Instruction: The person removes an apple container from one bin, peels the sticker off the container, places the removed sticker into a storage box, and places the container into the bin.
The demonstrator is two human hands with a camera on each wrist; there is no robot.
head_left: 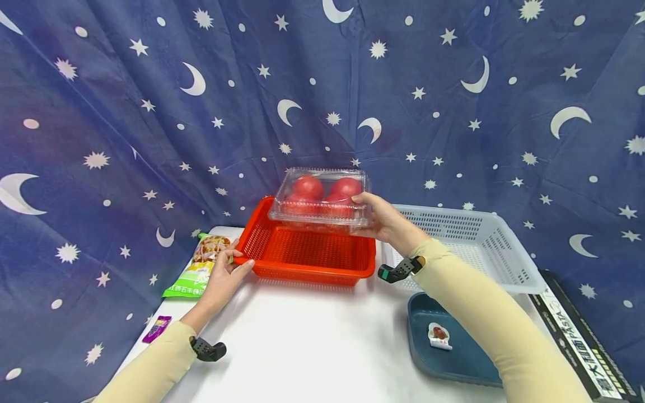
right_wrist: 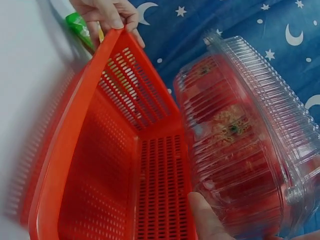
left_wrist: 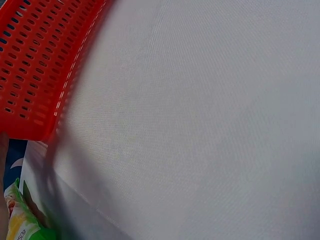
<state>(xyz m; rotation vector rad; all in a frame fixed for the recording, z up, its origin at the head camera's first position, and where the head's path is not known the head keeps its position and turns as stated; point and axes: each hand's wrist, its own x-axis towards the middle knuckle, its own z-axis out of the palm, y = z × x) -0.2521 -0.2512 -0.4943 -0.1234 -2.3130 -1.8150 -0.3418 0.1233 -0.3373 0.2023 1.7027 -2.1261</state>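
My right hand (head_left: 388, 221) grips a clear plastic clamshell box (head_left: 319, 197) by its right end, thumb on the lid. Several large round red fruits (right_wrist: 230, 130) lie inside it. The box is raised over the back part of a red perforated basket (head_left: 307, 272), tilted in the right wrist view. At the basket's front left corner, my left hand (head_left: 221, 280) pinches the rim between thumb and fingers. That hand is almost wholly out of the left wrist view, where the basket's slotted side (left_wrist: 40, 60) shows.
A green and yellow food bag (head_left: 199, 268) lies left of the basket, with a small purple packet (head_left: 157, 329) nearer. To the right are a white basket (head_left: 491, 240), a dark blue tray (head_left: 428, 352) holding a small sticker-like piece (head_left: 439, 336), and long pasta boxes (head_left: 579, 336). A starry curtain (head_left: 322, 84) hangs behind.
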